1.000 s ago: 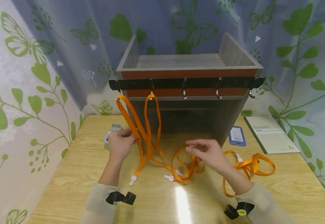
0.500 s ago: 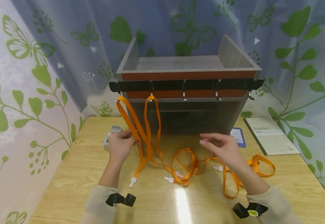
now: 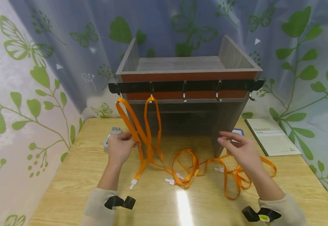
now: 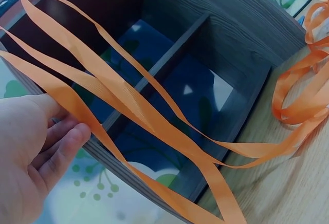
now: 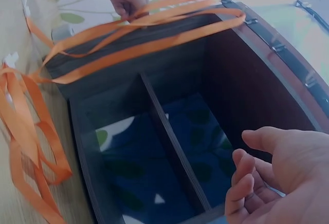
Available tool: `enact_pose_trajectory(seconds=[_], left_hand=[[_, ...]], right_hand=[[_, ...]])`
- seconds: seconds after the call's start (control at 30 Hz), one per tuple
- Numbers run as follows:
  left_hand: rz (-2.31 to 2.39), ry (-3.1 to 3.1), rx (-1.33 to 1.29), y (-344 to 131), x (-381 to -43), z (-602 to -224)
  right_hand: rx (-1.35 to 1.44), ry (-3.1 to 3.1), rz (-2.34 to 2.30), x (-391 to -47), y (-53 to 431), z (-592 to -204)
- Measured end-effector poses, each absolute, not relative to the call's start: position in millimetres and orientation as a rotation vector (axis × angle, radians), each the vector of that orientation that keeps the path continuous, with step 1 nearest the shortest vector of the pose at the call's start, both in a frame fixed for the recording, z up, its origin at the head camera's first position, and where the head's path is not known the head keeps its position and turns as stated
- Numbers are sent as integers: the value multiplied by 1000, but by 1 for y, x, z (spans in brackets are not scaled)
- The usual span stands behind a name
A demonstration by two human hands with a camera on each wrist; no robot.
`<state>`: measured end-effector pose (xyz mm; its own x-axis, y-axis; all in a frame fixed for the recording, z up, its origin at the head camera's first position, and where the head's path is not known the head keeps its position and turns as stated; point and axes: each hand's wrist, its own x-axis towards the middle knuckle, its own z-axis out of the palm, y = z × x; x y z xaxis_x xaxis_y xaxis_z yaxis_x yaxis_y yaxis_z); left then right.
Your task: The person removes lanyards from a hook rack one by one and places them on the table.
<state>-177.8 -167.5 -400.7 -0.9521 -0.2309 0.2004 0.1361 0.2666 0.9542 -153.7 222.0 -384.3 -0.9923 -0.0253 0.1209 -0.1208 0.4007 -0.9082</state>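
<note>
My left hand (image 3: 121,146) pinches one strap of an orange lanyard (image 3: 128,121) looped over the leftmost hook. In the left wrist view the strap crosses in front of its fingers. A second orange lanyard (image 3: 159,125) hangs from the neighbouring hook, its lower part trailing onto the table. Tangled orange straps with white clips lie there as a coil (image 3: 195,169) in the middle and a looser lanyard pile (image 3: 226,185) at right. Above that pile my right hand (image 3: 241,150) holds nothing, fingers loosely bent; the right wrist view shows this hand (image 5: 293,178) beside the cabinet.
A black hook rail (image 3: 169,86) runs across the front of a grey wooden cabinet (image 3: 178,76); its other three hooks carry nothing. At right lie a notebook (image 3: 276,138) and a blue-edged card holder (image 3: 238,131), partly hidden. A grey object (image 3: 106,141) sits behind my left hand.
My right hand has moved right, away from the middle coil, to over the right-hand lanyard pile. A strap stretch and white clip now show between coil and pile. My left hand stays put.
</note>
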Motion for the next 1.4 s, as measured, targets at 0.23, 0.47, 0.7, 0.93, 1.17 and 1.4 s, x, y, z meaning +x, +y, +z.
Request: enact_pose_trajectory(seconds=[0.23, 0.47, 0.7, 0.93, 1.17, 1.4], left_hand=[[-1672, -2269, 69, -170, -174, -402], [-1781, -2272, 198, -175, -163, -398], [-1780, -2290, 218, -171, -155, -382], [-1819, -2189, 193, -163, -144, -360], [-1833, -2147, -81, -154, -150, -351], [-1814, -2257, -160, -146, -156, -354]], right_hand=[[-3, -2476, 1615, -158, 236, -387], [-132, -2388, 1762, -163, 244, -392], [-155, -2267, 1915, -168, 247, -394], [-215, -2423, 1711, -171, 245, -392], [-239, -2460, 1650, -173, 244, -389], [-225, -2461, 1662, -173, 241, -389]])
